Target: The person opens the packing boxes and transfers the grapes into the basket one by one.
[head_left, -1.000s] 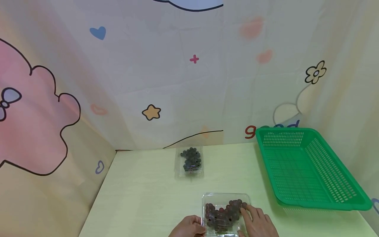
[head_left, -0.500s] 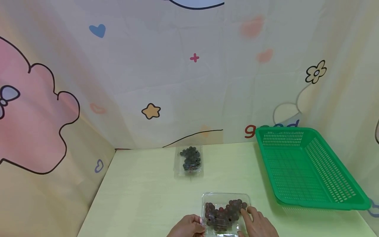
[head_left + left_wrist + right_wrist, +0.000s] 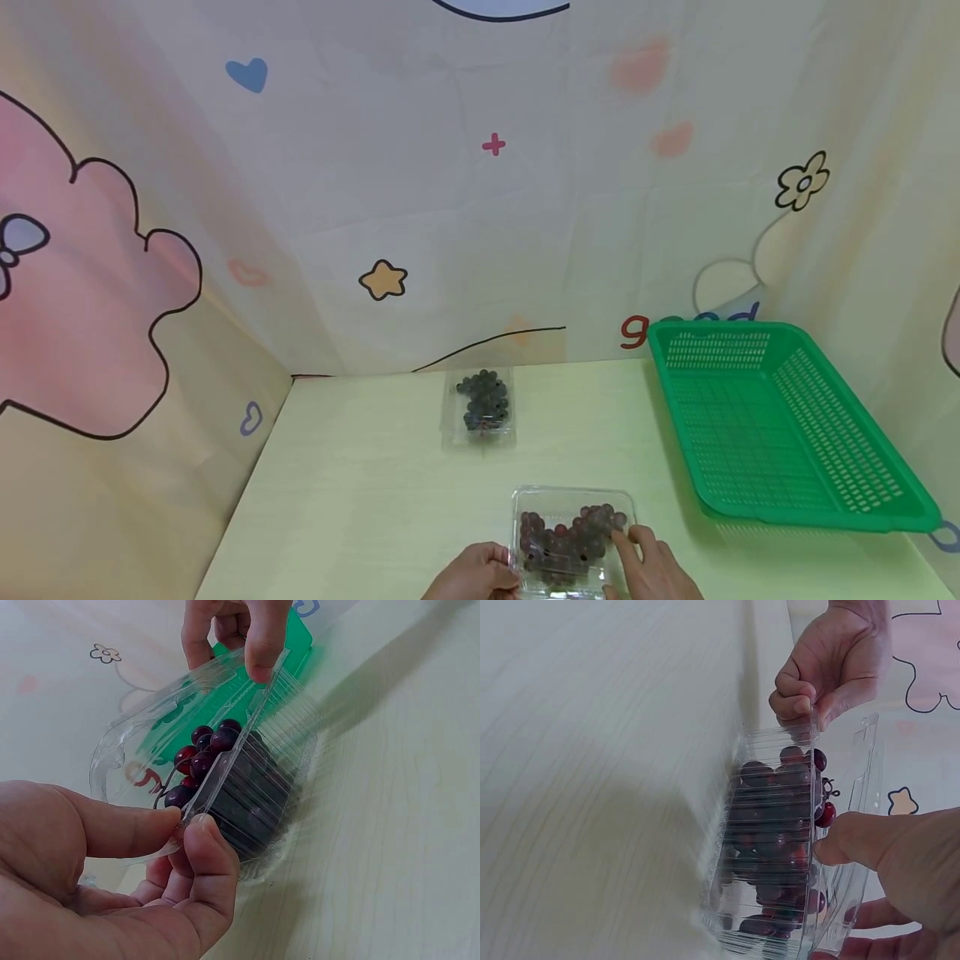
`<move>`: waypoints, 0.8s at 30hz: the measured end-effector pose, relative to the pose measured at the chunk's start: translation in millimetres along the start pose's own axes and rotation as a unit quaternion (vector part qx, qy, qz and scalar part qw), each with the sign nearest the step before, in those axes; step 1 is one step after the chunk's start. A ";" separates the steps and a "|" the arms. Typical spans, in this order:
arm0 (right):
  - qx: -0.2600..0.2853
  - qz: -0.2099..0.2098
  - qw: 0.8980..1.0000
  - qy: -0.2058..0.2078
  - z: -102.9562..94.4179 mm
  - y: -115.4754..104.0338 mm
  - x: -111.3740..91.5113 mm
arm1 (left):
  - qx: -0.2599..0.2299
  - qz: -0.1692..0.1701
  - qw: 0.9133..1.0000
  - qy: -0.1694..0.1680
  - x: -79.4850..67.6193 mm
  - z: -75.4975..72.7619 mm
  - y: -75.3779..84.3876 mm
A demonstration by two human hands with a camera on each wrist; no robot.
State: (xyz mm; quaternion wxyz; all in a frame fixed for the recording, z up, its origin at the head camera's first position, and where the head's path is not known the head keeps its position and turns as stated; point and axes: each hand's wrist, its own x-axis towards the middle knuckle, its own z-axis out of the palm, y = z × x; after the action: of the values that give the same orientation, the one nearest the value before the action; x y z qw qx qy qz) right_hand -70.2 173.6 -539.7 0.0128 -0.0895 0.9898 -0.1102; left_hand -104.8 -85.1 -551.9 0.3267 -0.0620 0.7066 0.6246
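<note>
A clear plastic clamshell container (image 3: 573, 498) with dark red grapes (image 3: 570, 542) stands at the table's front. Its lid (image 3: 112, 750) is tilted up a little from the base, with a gap along the near rim. My left hand (image 3: 474, 573) pinches the rim at the left front corner between thumb and fingers, plain in the left wrist view. At the other end, my right hand (image 3: 658, 567) grips the container, its thumb (image 3: 847, 838) at the front rim and its fingers along the lid's right side. Some of the right fingers are hidden behind the plastic.
Farther back on the pale table (image 3: 352, 483) stands another clear container (image 3: 455, 433) with dark grapes (image 3: 486, 402). A green plastic basket (image 3: 757, 442) sits at the right. A printed curtain (image 3: 450, 192) hangs behind and beside the table.
The head view has shifted very slightly. My right fingers have slid a touch down and right along the container's side; the left hand keeps its pinch on the corner.
</note>
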 end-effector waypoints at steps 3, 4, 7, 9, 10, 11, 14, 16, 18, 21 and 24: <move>0.000 -0.003 1.000 0.026 2.9 0.6 -2.1 | 0.005 0.006 1.000 0.001 -0.1 -0.3 -0.2; 0.000 -0.006 0.999 0.035 3.8 1.0 -2.7 | 0.006 0.007 1.000 0.002 0.2 -0.2 -0.4; 0.000 -0.016 0.998 0.069 5.8 1.3 -5.4 | 0.009 0.009 1.000 0.002 0.5 -0.2 -0.1; 0.002 -0.021 0.996 0.088 6.8 1.0 -6.8 | 0.009 0.007 1.000 0.003 0.8 0.1 0.4; 0.002 -0.021 0.996 0.092 7.1 0.9 -7.4 | 0.008 0.006 1.000 0.003 0.3 0.1 0.8; 0.003 -0.022 0.995 0.096 7.2 0.6 -8.1 | 0.008 0.006 1.000 0.003 -0.2 0.2 1.3; 0.004 -0.020 0.995 0.099 7.8 0.2 -8.9 | 0.008 0.005 1.000 0.003 -1.3 0.4 2.3; 0.004 -0.018 0.995 0.096 8.1 0.3 -8.9 | 0.009 0.003 1.000 0.004 -1.7 0.7 2.7; 0.005 -0.015 0.996 0.090 8.5 -0.2 -8.7 | 0.009 0.001 1.000 0.004 -1.7 0.9 2.8; 0.004 -0.010 0.996 0.083 9.0 -0.6 -8.8 | 0.009 -0.001 1.000 0.005 -1.0 0.8 2.0; 0.008 -0.010 0.996 0.086 9.6 -0.7 -9.3 | 0.006 -0.001 1.000 0.002 -0.1 0.2 0.7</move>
State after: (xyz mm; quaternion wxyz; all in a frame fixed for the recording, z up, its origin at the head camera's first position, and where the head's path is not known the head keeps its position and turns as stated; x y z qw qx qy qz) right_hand -60.5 172.5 -548.8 -0.0728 -0.0898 0.9854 -0.1254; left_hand -105.0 -84.8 -551.2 0.3264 -0.0619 0.7110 0.6197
